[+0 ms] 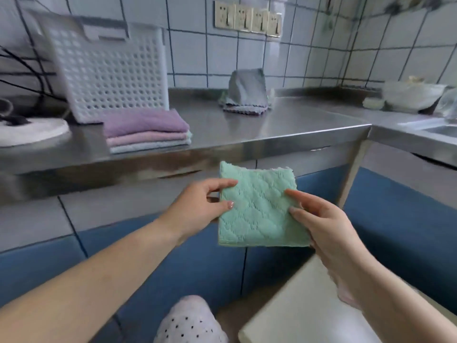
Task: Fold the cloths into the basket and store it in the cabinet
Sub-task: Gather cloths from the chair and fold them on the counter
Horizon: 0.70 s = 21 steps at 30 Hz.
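pale tiled walls back a steel counter [247, 125] bearing a white basket [108, 70], stacked folded cloths [146, 131] and a grey cloth [246, 91], while below its edge left hand [197, 206] and right hand [326, 219] pinch a folded green cloth [259, 209] between their fingers.

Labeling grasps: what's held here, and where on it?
A folded green cloth, held in the air by both hands: left hand pinches its left edge, right hand grips its right edge.

Four wall sockets [248, 20] up on the tiles, a sink [442, 128] far right, blurry bowls, perhaps, [410, 95] behind it.
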Tool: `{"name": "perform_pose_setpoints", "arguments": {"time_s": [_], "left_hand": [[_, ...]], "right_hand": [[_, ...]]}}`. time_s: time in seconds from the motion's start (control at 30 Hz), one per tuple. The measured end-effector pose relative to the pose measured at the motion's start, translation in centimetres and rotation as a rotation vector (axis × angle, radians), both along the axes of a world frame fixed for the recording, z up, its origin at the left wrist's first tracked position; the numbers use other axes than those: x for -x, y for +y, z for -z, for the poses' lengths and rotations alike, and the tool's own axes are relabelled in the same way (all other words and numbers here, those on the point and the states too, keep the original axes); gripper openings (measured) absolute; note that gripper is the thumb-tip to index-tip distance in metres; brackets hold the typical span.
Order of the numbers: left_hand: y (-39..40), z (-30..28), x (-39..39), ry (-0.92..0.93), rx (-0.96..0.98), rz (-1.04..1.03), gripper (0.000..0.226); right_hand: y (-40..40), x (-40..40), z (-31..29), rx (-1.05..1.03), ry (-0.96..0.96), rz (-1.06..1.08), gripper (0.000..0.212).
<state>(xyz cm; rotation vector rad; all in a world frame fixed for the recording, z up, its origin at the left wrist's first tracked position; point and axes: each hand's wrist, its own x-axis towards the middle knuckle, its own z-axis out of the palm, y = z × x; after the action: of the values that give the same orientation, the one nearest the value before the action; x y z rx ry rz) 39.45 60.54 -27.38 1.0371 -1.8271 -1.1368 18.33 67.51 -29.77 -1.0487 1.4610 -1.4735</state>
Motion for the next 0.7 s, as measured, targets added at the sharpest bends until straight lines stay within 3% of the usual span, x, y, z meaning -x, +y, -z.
{"name": "perform_pose_setpoints", "arguments": {"time_s": [0.17,0.37,0.7], "left_hand": [[-3.0,-8.1,-7.4,-0.046,0.213,-0.141,0.040],[-6.6,-14.2,-14.5,0.031,0.162,-0.288,0.034],[-13.3,-14.0,-17.2,0.000,-0.054,-0.398,0.033]], "right_hand": [[-5.7,-5.5,-9.2,0.148,0.139,-0.211,0.027],[-13.0,-12.3,-16.0,0.175,0.257,-0.344,0.026],[-20.7,-16.2,-16.1,0.055,0.330,-0.334,0.029]]}}
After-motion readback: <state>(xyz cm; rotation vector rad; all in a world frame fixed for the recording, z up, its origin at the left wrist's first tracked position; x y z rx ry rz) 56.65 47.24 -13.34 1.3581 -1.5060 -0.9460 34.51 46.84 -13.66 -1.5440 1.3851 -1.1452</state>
